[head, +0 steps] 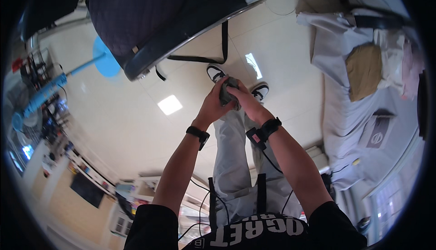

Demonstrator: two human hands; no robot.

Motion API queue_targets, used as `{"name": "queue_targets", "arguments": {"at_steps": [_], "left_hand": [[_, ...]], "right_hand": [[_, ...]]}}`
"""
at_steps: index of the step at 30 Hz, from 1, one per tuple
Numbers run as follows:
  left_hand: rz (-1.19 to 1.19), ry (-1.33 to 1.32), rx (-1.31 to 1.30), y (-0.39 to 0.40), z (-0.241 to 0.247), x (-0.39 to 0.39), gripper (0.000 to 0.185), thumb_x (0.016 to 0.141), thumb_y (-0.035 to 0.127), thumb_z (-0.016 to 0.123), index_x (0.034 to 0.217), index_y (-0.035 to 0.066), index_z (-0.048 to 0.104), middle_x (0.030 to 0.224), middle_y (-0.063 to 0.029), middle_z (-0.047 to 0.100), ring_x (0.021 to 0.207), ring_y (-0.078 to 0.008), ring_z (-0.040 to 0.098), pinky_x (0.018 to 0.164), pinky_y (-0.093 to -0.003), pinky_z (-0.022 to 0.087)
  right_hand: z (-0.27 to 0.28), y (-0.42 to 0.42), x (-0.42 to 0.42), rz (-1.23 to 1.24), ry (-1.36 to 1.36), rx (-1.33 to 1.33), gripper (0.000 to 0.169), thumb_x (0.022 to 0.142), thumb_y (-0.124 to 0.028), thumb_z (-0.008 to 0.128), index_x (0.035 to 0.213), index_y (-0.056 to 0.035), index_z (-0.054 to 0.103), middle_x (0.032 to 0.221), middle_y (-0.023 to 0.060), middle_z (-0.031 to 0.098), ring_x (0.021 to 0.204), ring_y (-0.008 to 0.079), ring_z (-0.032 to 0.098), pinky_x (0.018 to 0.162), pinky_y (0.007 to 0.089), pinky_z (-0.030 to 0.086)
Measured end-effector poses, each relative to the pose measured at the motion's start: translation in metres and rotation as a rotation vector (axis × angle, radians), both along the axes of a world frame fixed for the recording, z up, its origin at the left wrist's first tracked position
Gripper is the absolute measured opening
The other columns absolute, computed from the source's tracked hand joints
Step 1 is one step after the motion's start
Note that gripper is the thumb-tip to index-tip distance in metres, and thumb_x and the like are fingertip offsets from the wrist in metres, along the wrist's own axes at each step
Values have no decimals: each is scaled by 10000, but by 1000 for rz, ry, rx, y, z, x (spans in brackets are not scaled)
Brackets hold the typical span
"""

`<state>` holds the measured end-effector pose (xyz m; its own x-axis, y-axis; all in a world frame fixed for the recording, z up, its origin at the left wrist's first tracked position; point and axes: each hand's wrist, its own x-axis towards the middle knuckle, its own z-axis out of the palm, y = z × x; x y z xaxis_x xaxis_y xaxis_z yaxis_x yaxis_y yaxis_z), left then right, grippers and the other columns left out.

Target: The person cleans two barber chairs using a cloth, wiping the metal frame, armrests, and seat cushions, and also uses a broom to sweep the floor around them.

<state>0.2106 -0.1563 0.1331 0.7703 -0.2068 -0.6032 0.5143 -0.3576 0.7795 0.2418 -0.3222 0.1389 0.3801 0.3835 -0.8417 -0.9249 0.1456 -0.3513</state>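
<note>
A crumpled dark grey cloth-like bundle is held between both hands in front of my legs, above the floor. My left hand wraps around one side of it, with the fingers along its upper edge. On the other side, my right hand grips it, the thumb lying across the front. Folds of the bundle show between the palms; its exact kind I cannot tell. Each wrist wears a black strap, and a cable runs from the device at the right wrist.
A dark padded seat or bench with a black edge stands ahead, a black strap hanging below. At left is a blue floor fan or stand. A bed with grey sheets and a folded brown cloth lies right. My shoes rest on the tiles.
</note>
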Motion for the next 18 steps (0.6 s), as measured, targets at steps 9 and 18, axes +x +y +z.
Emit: {"name": "queue_targets", "arguments": {"at_steps": [9,18], "left_hand": [[179,-58,205,-26,-55,22,668,776,206,765,1386,130,506,1211,-209,679,1093,-419,661,918,-454,561],[502,-189,654,64,-122,53,647,786,162,737,1396,123,527,1252,-146,612,1139,-373,640,962,-427,539]], "right_hand": [[-59,-27,50,413,-251,-138,423,1008,-290,618,1341,-41,538,1123,75,644,995,151,605,870,297,497],[-143,-52,140,856,-880,-631,295,1000,-267,566,1216,-72,615,1197,181,647,1085,359,653,948,438,519]]}}
